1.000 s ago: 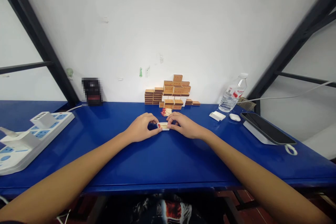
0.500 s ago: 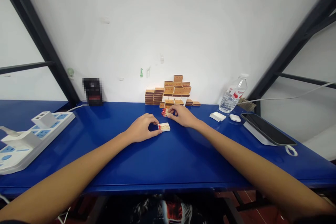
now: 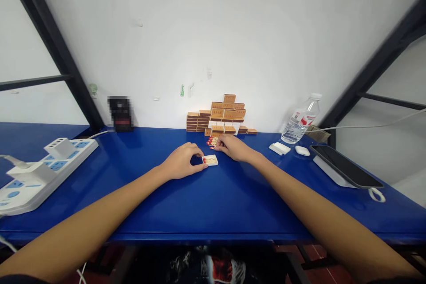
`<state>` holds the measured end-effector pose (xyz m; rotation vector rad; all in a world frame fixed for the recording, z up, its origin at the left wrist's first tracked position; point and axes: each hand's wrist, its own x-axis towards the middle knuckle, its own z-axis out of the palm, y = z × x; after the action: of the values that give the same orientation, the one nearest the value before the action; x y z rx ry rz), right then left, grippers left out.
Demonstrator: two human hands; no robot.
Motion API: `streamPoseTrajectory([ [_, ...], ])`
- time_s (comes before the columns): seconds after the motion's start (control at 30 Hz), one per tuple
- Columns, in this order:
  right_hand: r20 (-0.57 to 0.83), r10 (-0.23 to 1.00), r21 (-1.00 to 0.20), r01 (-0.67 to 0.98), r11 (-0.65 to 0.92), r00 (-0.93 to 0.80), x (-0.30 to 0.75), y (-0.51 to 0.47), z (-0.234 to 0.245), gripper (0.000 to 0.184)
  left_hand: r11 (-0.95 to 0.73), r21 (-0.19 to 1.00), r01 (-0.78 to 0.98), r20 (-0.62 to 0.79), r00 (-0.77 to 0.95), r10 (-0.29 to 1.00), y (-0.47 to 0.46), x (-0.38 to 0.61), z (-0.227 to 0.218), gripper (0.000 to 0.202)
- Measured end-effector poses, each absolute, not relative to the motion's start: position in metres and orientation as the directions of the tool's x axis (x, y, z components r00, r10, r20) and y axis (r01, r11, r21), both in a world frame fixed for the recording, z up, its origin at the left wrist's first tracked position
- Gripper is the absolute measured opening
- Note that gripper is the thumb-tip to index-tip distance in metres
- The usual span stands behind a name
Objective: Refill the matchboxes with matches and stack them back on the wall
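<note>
My left hand [image 3: 184, 161] grips the left end of a small white matchbox tray [image 3: 213, 163] between thumb and fingers. A few red-tipped matches [image 3: 209, 159] lie inside the tray, which rests on the blue table [image 3: 199, 213]. Just behind it, my right hand [image 3: 232, 147] is closed in a pinch at the right side of a heap of loose red-headed matches [image 3: 212, 141]. The fingers cover part of the heap, so how many matches they hold is hidden. Stacked matchboxes [image 3: 229, 113] stand directly behind the heap against the wall.
On the right are a water bottle [image 3: 301, 120], a white earphone case [image 3: 302, 151], small white trays [image 3: 279, 148] and a phone [image 3: 346, 166] on a white block. A power strip [image 3: 43, 177] with plugs lies at the left; a dark, blurred-out object [image 3: 120, 114] stands by the wall.
The whole view has shifted slightly, with things appearing a little further right. My left hand still holds the tray, and my right hand stays at the match heap with its fingers slightly lower.
</note>
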<state>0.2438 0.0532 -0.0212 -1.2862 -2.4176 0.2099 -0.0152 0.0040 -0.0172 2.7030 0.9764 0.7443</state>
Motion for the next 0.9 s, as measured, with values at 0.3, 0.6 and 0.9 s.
streamPoseTrajectory([
  [0.3, 0.225, 0.825, -0.299, 0.769, 0.564, -0.518, 0.252, 0.049, -0.017, 0.012, -0.768, 0.307, 0.562, 0.386, 0.664, 0.641, 0.003, -0.015, -0.016, 0.024],
  [0.6, 0.184, 0.830, -0.286, 0.779, 0.558, -0.527, 0.251, 0.050, -0.018, 0.012, -0.779, 0.293, 0.554, 0.395, 0.672, 0.627, 0.003, -0.015, -0.016, 0.024],
  [0.9, 0.193, 0.793, -0.324, 0.726, 0.607, -0.577, 0.249, 0.028, 0.000, 0.015, -0.773, 0.290, 0.564, 0.387, 0.670, 0.634, 0.002, -0.015, -0.016, 0.025],
])
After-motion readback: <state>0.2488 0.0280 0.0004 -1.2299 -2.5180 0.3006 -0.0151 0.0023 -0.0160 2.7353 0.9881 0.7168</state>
